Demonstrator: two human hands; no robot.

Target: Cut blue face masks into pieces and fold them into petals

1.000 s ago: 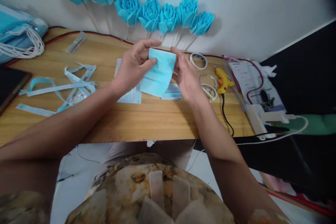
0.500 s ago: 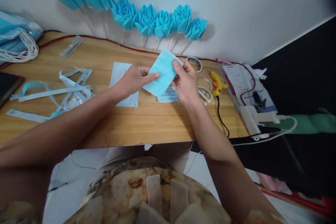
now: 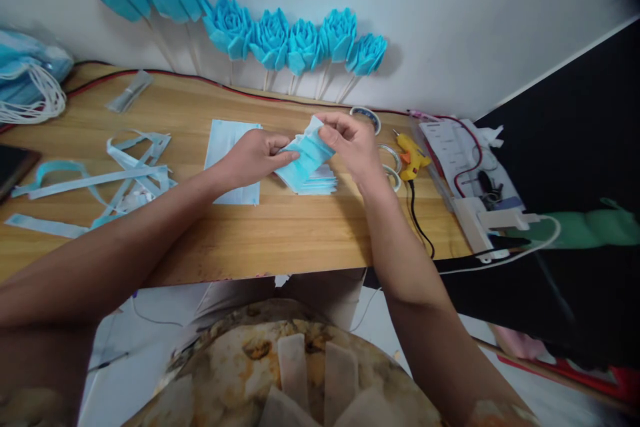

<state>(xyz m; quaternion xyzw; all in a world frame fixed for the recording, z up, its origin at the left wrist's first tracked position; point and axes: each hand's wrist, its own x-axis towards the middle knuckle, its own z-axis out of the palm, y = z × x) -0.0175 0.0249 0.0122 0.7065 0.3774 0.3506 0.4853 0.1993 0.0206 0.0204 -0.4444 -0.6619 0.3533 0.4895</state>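
Between my two hands is a light blue sheet of face-mask fabric (image 3: 309,155), its upper edge folded over and creased. My left hand (image 3: 257,159) pinches its left side with thumb and fingers. At its upper right corner, my right hand (image 3: 350,143) grips it between thumb and forefinger. Below the held sheet lies a small stack of folded blue fabric pieces (image 3: 323,181), partly covered. A flat blue fabric sheet (image 3: 235,197) rests on the table, with my left hand over part of it.
Blue flowers on sticks (image 3: 270,40) lean on the wall. Cut fabric strips (image 3: 100,179) lie at the left, near a bundle of white ear loops (image 3: 37,95). At the right are tape rolls (image 3: 367,117), a yellow glue gun (image 3: 413,157) with its cord, and a power strip (image 3: 475,227).
The sheet was flat and spread between my hands; now its top is folded down and it looks smaller. My right hand has turned over its edge. The view has shifted slightly.
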